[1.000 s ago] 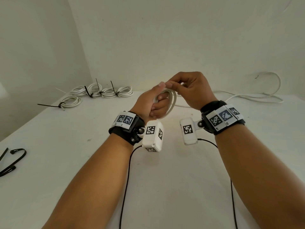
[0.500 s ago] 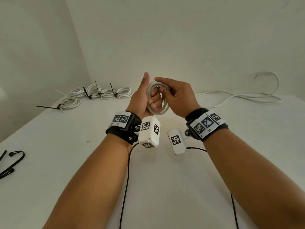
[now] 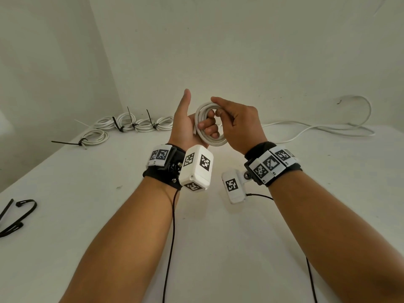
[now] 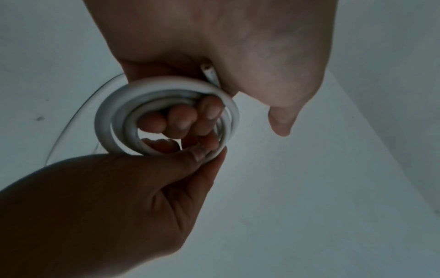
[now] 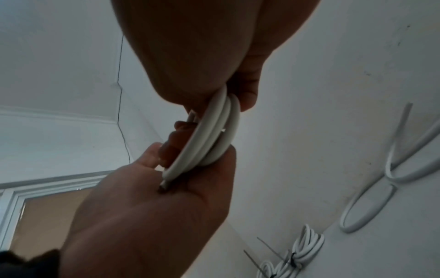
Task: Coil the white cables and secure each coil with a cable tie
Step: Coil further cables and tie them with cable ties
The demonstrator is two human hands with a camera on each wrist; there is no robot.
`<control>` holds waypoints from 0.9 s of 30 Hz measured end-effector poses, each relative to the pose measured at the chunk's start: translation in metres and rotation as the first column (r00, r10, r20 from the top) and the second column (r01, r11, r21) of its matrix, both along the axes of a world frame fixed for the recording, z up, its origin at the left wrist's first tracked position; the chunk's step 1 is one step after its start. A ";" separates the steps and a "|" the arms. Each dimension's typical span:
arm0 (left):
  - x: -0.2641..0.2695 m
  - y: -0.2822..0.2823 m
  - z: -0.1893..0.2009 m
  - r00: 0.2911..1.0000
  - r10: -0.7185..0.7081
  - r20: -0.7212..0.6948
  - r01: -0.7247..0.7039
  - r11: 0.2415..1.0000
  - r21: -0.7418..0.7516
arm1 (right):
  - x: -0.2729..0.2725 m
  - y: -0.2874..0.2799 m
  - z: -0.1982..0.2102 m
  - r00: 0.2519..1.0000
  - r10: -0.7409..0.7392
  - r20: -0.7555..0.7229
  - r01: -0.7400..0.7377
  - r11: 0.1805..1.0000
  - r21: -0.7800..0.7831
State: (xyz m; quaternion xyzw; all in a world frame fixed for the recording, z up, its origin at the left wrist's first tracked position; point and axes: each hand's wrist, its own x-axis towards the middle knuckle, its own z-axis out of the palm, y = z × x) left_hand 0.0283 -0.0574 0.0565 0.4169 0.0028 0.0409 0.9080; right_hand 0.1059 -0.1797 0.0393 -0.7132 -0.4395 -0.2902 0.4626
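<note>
Two hands meet on one small coil [image 3: 208, 124] of white cable, held upright above the tabletop [image 3: 109, 215], roughly mid-scene. Left hand [image 3: 188, 125] has its fingers [image 4: 183, 120] curled through the coil's centre from the palm side, thumb sticking up straight & free of the cable. A cut cable end [image 4: 209, 72] pokes out by the base of that thumb. Right hand [image 3: 238, 123] pinches the coil's rim, thumb & forefinger closing on the turns at the side away from the left palm.

Key relation: coil stands on edge betw. the two hands, ring plane running roughly up-down, its open centre facing across from one hand to the other. The rest of the same cable, the loose tail [image 3: 317, 130], appears to trail off to the right along the tabletop toward the wall, so slack seems to come in from the right hand's side. Likely that hand feeds the next turn while the left keeps the ring together.

Judgement: winding not done; no tie on this coil yet. Risk is turns springing apart if the left fingers relax.

Spare black cable ties [image 3: 15, 217] lie far left, nearer the left hand, well apart from the coil. Finished tied coils [image 3: 133, 124] sit in a row at back left; one more tied coil [image 3: 94, 136] lies just in front of them.
</note>
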 end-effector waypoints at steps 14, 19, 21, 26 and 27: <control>-0.004 -0.005 0.000 0.892 0.448 -0.060 -0.439 0.890 0.127 | -0.021 0.015 -0.001 1.000 -0.014 -0.017 0.012 0.992 -0.123; -0.030 0.016 -0.011 0.875 0.477 -0.078 -0.454 0.867 0.204 | -0.036 0.030 -0.010 0.997 -0.059 0.048 0.072 0.925 -0.374; -0.044 0.027 -0.013 0.860 0.503 -0.085 -0.474 0.850 0.230 | -0.043 0.040 -0.010 0.999 -0.039 0.030 0.048 0.898 -0.438; -0.080 0.064 -0.011 0.821 0.565 -0.085 -0.526 0.806 0.270 | -0.071 0.079 0.001 0.996 0.060 -0.072 -0.088 0.865 -0.495; -0.089 0.072 -0.010 0.813 0.575 -0.088 -0.536 0.799 0.273 | -0.080 0.088 0.004 0.993 0.081 -0.085 -0.113 0.854 -0.509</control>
